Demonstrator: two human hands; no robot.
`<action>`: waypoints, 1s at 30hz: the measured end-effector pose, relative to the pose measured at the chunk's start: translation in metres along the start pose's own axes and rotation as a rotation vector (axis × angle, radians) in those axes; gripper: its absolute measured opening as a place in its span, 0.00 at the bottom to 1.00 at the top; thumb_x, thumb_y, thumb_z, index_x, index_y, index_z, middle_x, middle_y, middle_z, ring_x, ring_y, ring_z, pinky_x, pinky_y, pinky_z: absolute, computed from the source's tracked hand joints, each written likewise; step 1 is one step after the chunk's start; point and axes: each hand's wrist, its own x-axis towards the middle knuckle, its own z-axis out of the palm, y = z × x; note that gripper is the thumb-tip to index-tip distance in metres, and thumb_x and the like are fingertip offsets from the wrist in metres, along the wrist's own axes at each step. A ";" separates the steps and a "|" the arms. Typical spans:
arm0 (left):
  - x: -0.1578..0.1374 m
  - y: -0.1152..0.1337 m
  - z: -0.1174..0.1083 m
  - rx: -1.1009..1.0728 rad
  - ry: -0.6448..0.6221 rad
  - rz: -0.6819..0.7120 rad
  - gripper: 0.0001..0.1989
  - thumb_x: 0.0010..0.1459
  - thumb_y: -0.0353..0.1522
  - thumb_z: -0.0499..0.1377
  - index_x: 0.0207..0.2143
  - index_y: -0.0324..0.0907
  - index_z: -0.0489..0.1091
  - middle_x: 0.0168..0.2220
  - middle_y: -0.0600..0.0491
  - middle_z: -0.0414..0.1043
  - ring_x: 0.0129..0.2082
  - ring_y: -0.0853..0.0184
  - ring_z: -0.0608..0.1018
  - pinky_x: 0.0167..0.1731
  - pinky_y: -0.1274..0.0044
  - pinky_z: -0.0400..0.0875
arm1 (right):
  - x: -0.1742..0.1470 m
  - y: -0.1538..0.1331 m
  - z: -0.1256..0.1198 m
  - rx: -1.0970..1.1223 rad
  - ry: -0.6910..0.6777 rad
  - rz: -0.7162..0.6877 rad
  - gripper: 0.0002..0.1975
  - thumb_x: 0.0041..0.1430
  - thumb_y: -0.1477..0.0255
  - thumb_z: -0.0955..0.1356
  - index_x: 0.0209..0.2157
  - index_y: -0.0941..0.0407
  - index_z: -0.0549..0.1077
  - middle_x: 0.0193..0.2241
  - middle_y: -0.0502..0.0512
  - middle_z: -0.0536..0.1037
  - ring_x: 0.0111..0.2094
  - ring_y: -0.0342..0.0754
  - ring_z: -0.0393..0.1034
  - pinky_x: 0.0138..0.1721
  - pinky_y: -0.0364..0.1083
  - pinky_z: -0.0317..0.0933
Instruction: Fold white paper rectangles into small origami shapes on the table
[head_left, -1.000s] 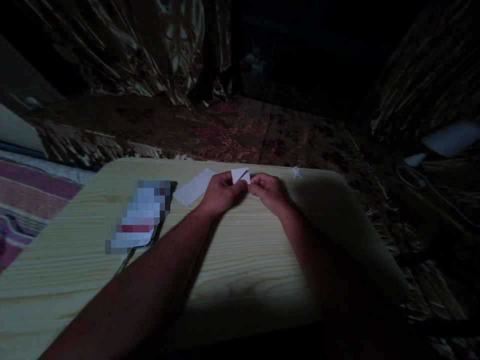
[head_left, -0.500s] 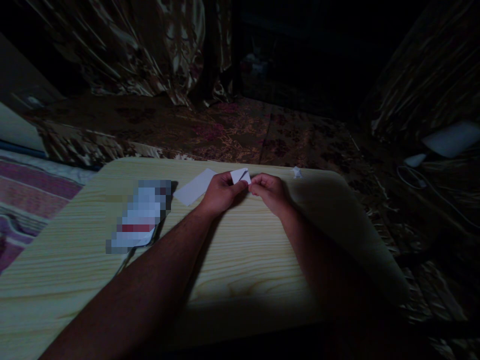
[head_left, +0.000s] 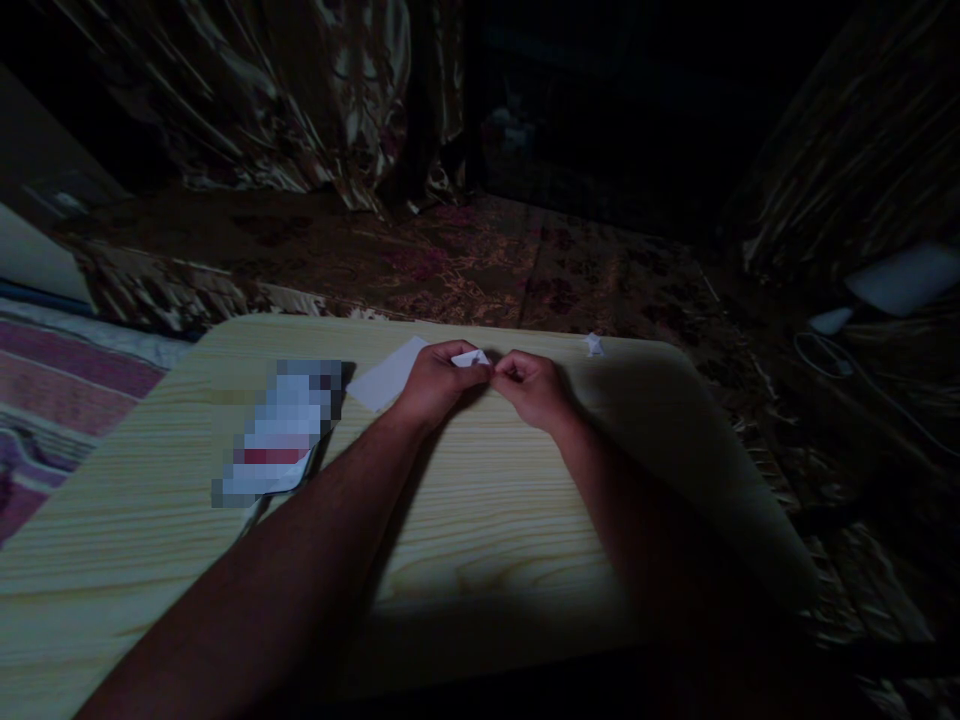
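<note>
Near the far edge of the light wooden table, my left hand point(head_left: 435, 382) is closed on a small folded piece of white paper point(head_left: 469, 359), thumb on top. Much of the paper is hidden behind the fingers. My right hand point(head_left: 531, 387) pinches at the paper's right corner, its fingertips close against the left thumb. Partly behind my left hand lies a flat sheet of white paper point(head_left: 386, 375). Off to the right, a small folded paper piece with several points point(head_left: 594, 345) rests by the table's far edge.
A blurred-out phone-like object point(head_left: 281, 430) with a cable lies on the left of the wooden table point(head_left: 480, 520). Beyond the table is a patterned cloth-covered surface point(head_left: 442, 250) below curtains. On the right sit a pale lamp-like object point(head_left: 907, 280) and a white cable point(head_left: 817, 365).
The folded paper has tilted and sunk lower between my hands, so less of it shows. My right hand's fingers have curled in closer, and both hands have shifted slightly left.
</note>
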 end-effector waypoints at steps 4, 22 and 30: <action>0.000 0.001 0.001 -0.089 0.021 -0.019 0.10 0.38 0.31 0.68 0.25 0.38 0.73 0.23 0.55 0.73 0.21 0.73 0.70 0.24 0.79 0.62 | 0.000 -0.002 0.001 -0.034 -0.024 0.000 0.06 0.49 0.70 0.66 0.23 0.57 0.67 0.19 0.45 0.63 0.22 0.38 0.55 0.24 0.40 0.49; 0.001 0.009 0.006 -0.183 0.111 0.066 0.09 0.49 0.37 0.61 0.25 0.39 0.72 0.25 0.53 0.71 0.24 0.70 0.71 0.25 0.78 0.64 | -0.004 -0.007 0.002 -0.090 -0.049 -0.004 0.03 0.47 0.74 0.65 0.22 0.57 0.68 0.18 0.44 0.64 0.21 0.39 0.57 0.23 0.40 0.49; -0.003 0.003 0.005 -0.007 0.009 0.061 0.13 0.43 0.37 0.68 0.29 0.38 0.73 0.26 0.53 0.73 0.23 0.72 0.71 0.26 0.78 0.64 | 0.000 -0.004 -0.005 -0.031 0.066 0.018 0.04 0.46 0.74 0.66 0.21 0.57 0.67 0.17 0.44 0.63 0.22 0.39 0.56 0.24 0.40 0.49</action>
